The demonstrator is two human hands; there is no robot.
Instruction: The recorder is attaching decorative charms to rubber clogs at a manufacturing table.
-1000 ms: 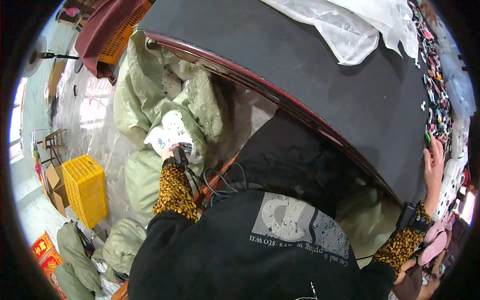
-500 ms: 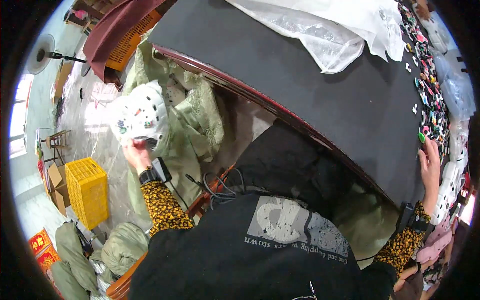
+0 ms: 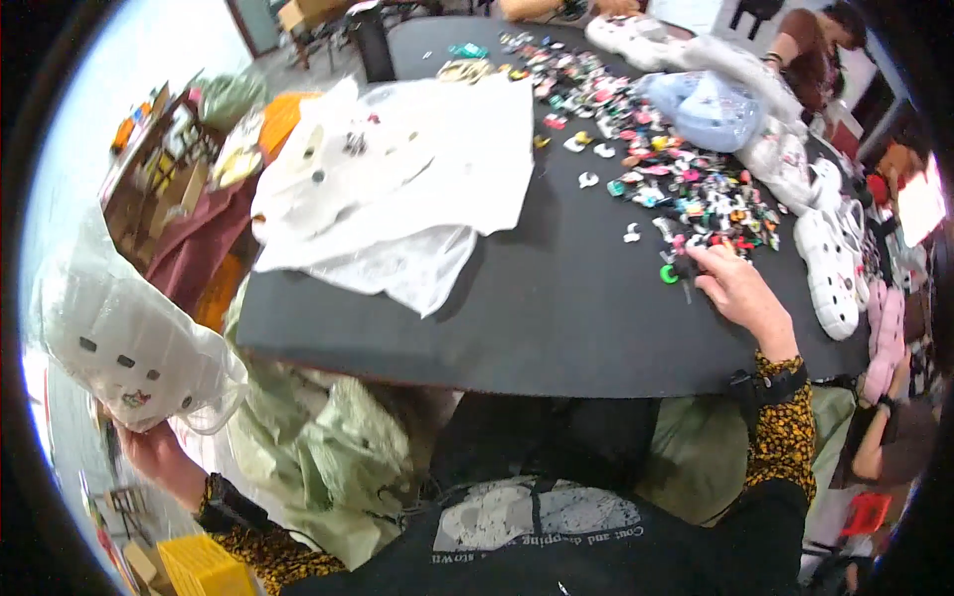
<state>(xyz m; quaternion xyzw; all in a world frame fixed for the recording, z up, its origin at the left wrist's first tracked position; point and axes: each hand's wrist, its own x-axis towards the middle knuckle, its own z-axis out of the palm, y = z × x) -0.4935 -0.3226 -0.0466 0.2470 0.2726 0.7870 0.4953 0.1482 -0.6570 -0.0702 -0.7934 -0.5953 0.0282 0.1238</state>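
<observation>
A white clog (image 3: 119, 338) with dark holes and a colourful charm, loosely wrapped in thin clear plastic, is held up beyond the table's left edge. My left hand (image 3: 159, 457) grips it from below, its fingertips hidden behind the clog. On the table's right half, my right hand (image 3: 740, 288) reaches to the near edge of a pile of small colourful shoe charms (image 3: 686, 189). Thumb and forefinger pinch a small dark charm (image 3: 685, 266) there. A green round charm (image 3: 668, 274) lies just left of these fingertips.
White plastic sheets (image 3: 397, 169) cover the dark table's (image 3: 556, 338) left part. White clogs (image 3: 827, 273) and a blue-tinted plastic bag (image 3: 711, 109) line its right side. A pale green sack (image 3: 318, 457) hangs below the near edge. Other people sit at the right.
My view has swung toward the table, showing more of the charm pile. The clog stays in my left hand and appears larger. My right hand remains by the green charm.
</observation>
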